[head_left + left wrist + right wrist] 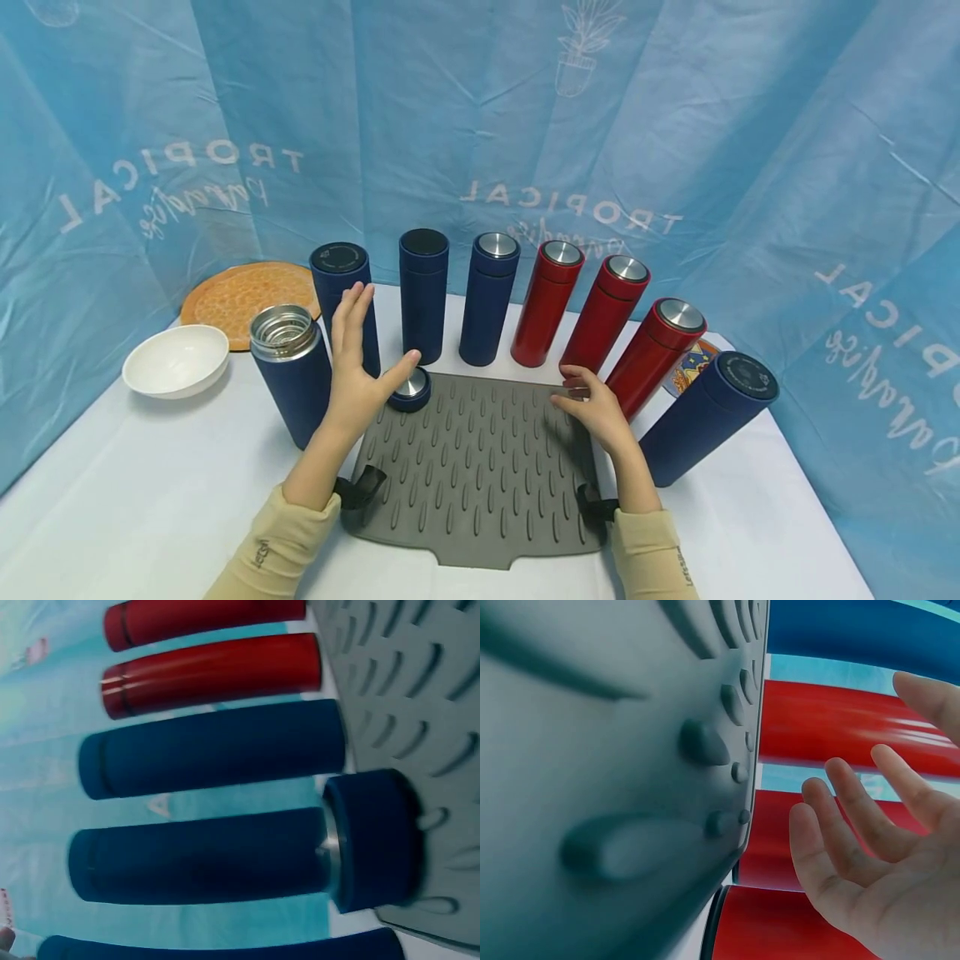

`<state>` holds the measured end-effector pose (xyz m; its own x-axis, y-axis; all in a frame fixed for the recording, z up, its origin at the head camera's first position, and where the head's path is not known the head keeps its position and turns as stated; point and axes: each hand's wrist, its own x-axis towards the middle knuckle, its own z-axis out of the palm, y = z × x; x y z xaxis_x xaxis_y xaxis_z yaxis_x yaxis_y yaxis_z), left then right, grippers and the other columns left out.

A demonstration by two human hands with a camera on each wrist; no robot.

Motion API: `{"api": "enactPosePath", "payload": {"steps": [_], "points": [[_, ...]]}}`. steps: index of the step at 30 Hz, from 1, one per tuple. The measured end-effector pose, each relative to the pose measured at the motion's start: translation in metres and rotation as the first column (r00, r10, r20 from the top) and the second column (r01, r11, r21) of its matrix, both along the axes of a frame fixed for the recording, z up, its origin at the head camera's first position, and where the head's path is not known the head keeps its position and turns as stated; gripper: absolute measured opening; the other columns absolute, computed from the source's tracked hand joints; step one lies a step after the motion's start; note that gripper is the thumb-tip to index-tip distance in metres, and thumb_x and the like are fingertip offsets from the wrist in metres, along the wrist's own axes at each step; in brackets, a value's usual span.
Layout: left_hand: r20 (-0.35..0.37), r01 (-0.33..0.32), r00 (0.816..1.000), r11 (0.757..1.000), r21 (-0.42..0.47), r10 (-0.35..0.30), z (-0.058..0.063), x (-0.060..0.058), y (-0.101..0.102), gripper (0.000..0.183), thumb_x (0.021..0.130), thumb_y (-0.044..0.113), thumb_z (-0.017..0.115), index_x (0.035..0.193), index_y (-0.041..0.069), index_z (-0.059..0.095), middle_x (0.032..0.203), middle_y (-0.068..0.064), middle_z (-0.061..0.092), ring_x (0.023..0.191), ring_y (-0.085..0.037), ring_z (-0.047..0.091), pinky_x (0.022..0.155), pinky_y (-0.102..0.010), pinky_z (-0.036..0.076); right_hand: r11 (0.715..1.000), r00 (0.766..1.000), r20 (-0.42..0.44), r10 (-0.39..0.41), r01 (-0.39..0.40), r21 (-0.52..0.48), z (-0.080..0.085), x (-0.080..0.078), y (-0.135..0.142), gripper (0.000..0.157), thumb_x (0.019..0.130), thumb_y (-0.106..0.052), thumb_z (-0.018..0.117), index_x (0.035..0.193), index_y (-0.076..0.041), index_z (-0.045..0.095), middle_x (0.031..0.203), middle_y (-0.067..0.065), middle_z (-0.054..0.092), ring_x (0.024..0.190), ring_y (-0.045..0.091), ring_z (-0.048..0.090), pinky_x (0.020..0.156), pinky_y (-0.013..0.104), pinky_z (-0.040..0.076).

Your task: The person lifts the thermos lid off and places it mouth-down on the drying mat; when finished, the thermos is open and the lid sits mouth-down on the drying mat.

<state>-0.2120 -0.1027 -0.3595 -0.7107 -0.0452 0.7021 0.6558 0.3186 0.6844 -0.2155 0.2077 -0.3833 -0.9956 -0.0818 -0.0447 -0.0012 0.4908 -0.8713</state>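
Note:
My left hand (355, 392) is raised with fingers and thumb spread, holding nothing. Beside it stands a wide blue thermos (294, 387) without a lid, its steel inside showing. A blue lid with a steel top (411, 389) lies on the far left corner of a grey ridged mat (480, 467); the left wrist view shows this blue lid (373, 840) from its side. Over the mat's right part hovers my right hand (597, 408), fingers loosely bent and apart. In the right wrist view the right hand (877, 862) has its palm bare, with red thermoses (832, 724) behind it.
Along the back stand blue thermoses (490, 304) and red thermoses (547, 308) in an arc, with another blue thermos (701, 425) at the right. A white bowl (177, 362) and a round orange-brown board (247, 296) lie at the left. A patterned disc (692, 364) shows behind the right thermoses.

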Motion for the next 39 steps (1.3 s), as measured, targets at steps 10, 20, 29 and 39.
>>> {"api": "enactPosePath", "payload": {"steps": [10,20,29,39], "points": [[-0.077,-0.241,0.968,0.969,-0.045,0.237,-0.022,-0.023,0.005,0.085,0.082,0.039,0.066,0.149,0.025,0.015,0.152,-0.017,-0.004,0.14,-0.034,-0.008,0.108,-0.059,0.005,1.0,1.0,0.004,0.01,-0.01,0.004,-0.005,-0.003,0.0,0.052,0.084,-0.01,0.064,0.131,-0.003,0.045,0.125,0.027,0.048,0.115,0.041,0.047,0.087,0.048,0.047],[0.005,-0.438,0.899,0.899,-0.006,0.438,-0.032,-0.044,0.011,0.102,0.077,0.025,0.074,0.149,0.029,0.002,0.152,-0.016,-0.006,0.14,-0.025,-0.01,0.11,-0.053,0.011,1.0,1.0,-0.012,0.013,-0.012,0.013,-0.034,-0.021,0.013,0.053,0.083,-0.018,0.068,0.131,-0.01,0.047,0.123,0.021,0.051,0.113,0.035,0.05,0.086,0.045,0.048],[0.157,-0.533,0.844,0.835,0.136,0.513,-0.041,-0.069,0.009,0.1,0.079,0.029,0.072,0.146,0.006,0.002,0.153,-0.013,0.002,0.141,-0.02,0.004,0.113,-0.04,0.012,0.998,0.999,0.028,-0.018,0.017,0.057,-0.038,-0.021,0.018,0.05,0.082,-0.018,0.068,0.129,-0.009,0.049,0.12,0.02,0.053,0.11,0.034,0.053,0.083,0.044,0.05],[0.319,-0.571,0.81,0.783,0.245,0.491,-0.043,-0.08,0.005,0.094,0.079,0.03,0.072,0.148,0.019,0.008,0.152,0.001,0.018,0.136,-0.013,0.024,0.108,-0.04,0.023,0.998,0.998,0.06,-0.016,0.012,0.064,-0.04,-0.022,0.021,0.048,0.082,-0.014,0.066,0.126,-0.004,0.051,0.119,0.021,0.055,0.109,0.034,0.053,0.083,0.043,0.049]]}}
